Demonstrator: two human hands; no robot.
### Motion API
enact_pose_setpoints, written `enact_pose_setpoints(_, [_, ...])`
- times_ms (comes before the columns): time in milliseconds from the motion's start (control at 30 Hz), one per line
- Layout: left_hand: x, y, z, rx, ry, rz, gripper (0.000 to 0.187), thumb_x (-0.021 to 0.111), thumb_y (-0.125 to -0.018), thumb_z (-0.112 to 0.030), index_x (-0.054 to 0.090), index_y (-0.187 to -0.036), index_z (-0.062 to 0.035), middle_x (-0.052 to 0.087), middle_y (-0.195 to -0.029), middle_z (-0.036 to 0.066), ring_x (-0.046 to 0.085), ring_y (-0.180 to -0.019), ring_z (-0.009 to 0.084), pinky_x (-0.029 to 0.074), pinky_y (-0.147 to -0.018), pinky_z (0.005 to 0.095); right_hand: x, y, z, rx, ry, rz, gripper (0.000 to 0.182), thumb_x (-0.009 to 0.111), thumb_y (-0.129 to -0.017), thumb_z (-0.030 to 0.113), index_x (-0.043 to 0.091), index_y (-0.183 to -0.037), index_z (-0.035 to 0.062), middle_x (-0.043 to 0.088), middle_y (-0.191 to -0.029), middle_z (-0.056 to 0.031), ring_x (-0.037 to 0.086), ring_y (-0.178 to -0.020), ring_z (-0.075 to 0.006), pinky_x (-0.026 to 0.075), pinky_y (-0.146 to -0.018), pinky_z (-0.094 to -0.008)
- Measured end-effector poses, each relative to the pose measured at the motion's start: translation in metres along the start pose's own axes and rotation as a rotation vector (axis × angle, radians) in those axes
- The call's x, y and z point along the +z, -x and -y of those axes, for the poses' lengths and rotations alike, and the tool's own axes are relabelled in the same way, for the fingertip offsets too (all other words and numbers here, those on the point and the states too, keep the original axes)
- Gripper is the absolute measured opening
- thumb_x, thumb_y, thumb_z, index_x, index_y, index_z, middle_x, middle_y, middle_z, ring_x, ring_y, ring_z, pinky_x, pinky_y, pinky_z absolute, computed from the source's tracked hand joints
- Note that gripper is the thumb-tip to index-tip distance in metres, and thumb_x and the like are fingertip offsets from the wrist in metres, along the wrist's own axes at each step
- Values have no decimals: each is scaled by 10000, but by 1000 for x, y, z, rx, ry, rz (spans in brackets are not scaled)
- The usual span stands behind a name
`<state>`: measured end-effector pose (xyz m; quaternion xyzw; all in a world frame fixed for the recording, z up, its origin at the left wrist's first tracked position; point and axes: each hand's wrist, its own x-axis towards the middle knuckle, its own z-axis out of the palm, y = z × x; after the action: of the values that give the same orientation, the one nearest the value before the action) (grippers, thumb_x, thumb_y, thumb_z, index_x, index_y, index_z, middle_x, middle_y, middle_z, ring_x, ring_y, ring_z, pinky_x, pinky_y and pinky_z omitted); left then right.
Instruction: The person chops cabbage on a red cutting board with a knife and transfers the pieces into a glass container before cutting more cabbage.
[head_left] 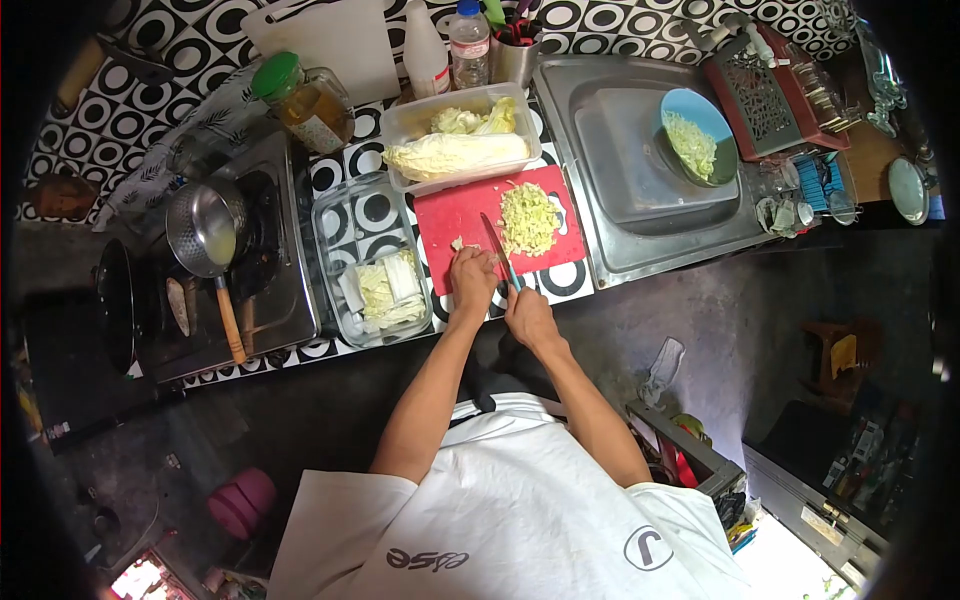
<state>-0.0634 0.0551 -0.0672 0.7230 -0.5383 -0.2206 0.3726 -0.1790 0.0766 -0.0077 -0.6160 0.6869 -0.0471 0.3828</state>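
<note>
My right hand (532, 318) grips a knife (495, 241) by its blue handle, the blade pointing away over the red cutting board (440, 208). To its left my left hand (473, 280) rests on the board with curled fingers, pressing on a small piece of cabbage (458, 243) that is mostly hidden beneath them. A heap of chopped cabbage (530, 218) lies on the board to the right of the blade. Behind the board, a plastic container (400, 178) holds a long napa cabbage (455, 155). Cut cabbage leaves (388, 292) lie in a clear container (330, 240) on the left.
At right, a bowl (683, 105) of shredded cabbage sits in the metal sink (625, 262). A saucepan (205, 230) with a wooden handle stands on the stove (285, 290). Along the back are a green-lidded jar (310, 105), a white bottle (425, 50) and a water bottle (469, 50).
</note>
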Motion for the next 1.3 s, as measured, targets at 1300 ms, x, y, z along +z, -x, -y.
enact_pose_setpoints(1300, [-37,-13,-17,44,19,-25,260,573,-692,-17,666,-934,-5,586,-781,157,582,-710,294,484,-687,368,-5,-5,-2,-149,76,-10,445,372,-932,323,532,-866,-87,581,-715,-327,594,-735,-474,488,-674,-514])
